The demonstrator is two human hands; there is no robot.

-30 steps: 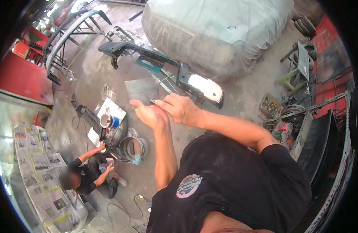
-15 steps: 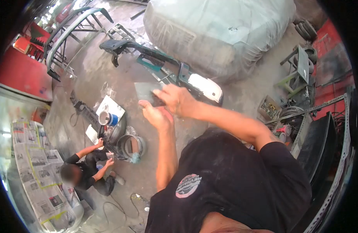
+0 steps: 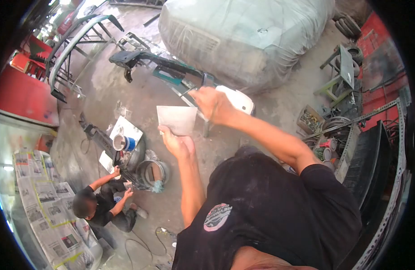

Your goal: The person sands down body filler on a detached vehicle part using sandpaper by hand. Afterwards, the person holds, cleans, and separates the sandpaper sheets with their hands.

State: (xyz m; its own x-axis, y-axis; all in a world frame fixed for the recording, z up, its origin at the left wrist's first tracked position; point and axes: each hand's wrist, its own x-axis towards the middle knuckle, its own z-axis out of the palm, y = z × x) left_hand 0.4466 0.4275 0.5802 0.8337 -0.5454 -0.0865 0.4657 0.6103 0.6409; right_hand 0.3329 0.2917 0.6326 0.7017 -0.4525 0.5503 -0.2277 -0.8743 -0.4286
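Observation:
My left hand [image 3: 178,145] grips the lower edge of a flat, pale rectangular sheet [image 3: 177,118], thumb along its near side. The sheet's face is turned toward me, with a greyish smear low down. My right hand [image 3: 214,105] is closed, raised just right of the sheet and apart from it. Something thin seems to be in its fingers, but blur and the fingers keep me from making out what it is. Behind that hand lies a long dark car bumper [image 3: 171,63] with a white end piece [image 3: 236,101].
At left a co-worker [image 3: 97,204] crouches beside a bucket [image 3: 164,168] and a blue-and-white paint can [image 3: 128,143]. A plastic-covered car [image 3: 243,40] stands ahead. Newspaper-masked bodywork [image 3: 45,198] is at far left. A green stool [image 3: 340,76] and metal rack [image 3: 401,135] stand right.
The sheet has tilted so its face now shows fully. My right hand has moved away from my left, up and to the right. The view has shifted slightly.

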